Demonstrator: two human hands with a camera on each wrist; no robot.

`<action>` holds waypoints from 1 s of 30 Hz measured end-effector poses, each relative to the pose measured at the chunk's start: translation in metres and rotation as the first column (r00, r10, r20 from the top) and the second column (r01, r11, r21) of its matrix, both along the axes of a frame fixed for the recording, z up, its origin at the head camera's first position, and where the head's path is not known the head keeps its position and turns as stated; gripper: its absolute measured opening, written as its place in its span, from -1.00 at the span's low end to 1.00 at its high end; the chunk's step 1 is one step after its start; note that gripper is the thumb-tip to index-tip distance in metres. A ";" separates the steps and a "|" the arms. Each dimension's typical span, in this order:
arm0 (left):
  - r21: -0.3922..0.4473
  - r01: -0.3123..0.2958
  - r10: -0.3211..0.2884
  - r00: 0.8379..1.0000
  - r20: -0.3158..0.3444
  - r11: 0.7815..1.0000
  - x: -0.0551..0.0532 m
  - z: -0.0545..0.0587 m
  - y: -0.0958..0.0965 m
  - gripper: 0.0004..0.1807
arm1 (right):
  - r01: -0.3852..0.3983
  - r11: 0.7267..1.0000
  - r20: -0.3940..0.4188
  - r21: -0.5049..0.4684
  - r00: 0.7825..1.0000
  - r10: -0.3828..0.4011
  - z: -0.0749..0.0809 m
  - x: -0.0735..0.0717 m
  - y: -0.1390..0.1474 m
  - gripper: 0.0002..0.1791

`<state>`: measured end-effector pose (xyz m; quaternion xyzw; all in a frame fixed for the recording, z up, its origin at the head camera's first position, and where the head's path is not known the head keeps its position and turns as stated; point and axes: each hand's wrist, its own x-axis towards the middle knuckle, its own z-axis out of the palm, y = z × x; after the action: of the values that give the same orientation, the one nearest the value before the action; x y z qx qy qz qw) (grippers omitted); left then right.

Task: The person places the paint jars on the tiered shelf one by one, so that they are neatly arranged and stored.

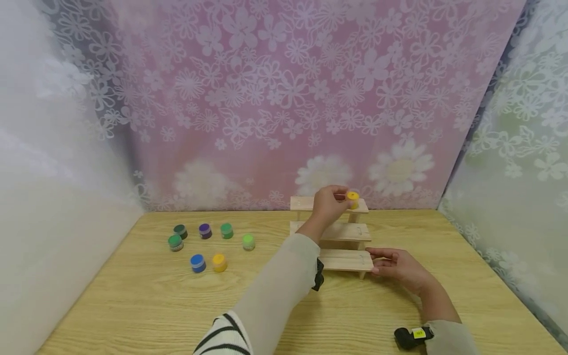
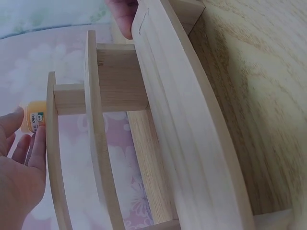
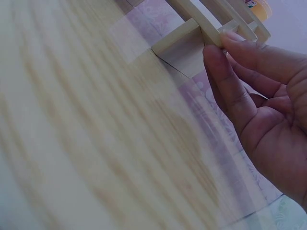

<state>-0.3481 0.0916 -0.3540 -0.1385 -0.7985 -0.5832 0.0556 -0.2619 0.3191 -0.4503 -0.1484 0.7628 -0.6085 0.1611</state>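
Lightly, the fingers (image 2: pixel 37 146) of the left hand (image 1: pixel 328 203) close in a pinch around the yellow jar (image 1: pixel 352 199), thumb on one side and fingertips on the other. That jar is upright at the right end of the top tier of a three-tier wooden rack (image 1: pixel 343 230); whether it bears fully on the board is hard to tell. Lower down, the right hand (image 1: pixel 401 270) pinches the right end of the rack's lowest board between thumb and fingers. The yellow jar shows yellow through its side and carries a small printed label. Well to the left, on the wooden surface (image 1: pixel 133 305), stand seven more small jars: dark green (image 1: pixel 180 231) and green (image 1: pixel 175 242) close together, then purple (image 1: pixel 205 230), a second green (image 1: pixel 227 230) and light green (image 1: pixel 248 241), with blue (image 1: pixel 197 263) and orange-yellow (image 1: pixel 219 263) nearer the person. How full each is cannot be seen.
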 end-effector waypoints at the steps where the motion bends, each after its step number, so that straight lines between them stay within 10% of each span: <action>1: 0.010 0.002 -0.002 1.000 0.002 1.000 0.000 0.000 0.000 -0.62 | -0.001 1.000 -0.002 0.001 1.000 0.001 0.000 0.000 0.000 -0.27; 30: 0.095 0.089 -0.072 0.983 -0.168 0.992 0.021 -0.010 -0.050 -0.70 | -0.017 1.000 -0.007 -0.008 1.000 0.017 -0.006 -0.012 0.002 -0.25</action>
<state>-0.3273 0.0414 -0.3641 -0.2152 -0.7542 -0.6116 0.1046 -0.2735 0.3214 -0.4561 -0.1574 0.7597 -0.6096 0.1629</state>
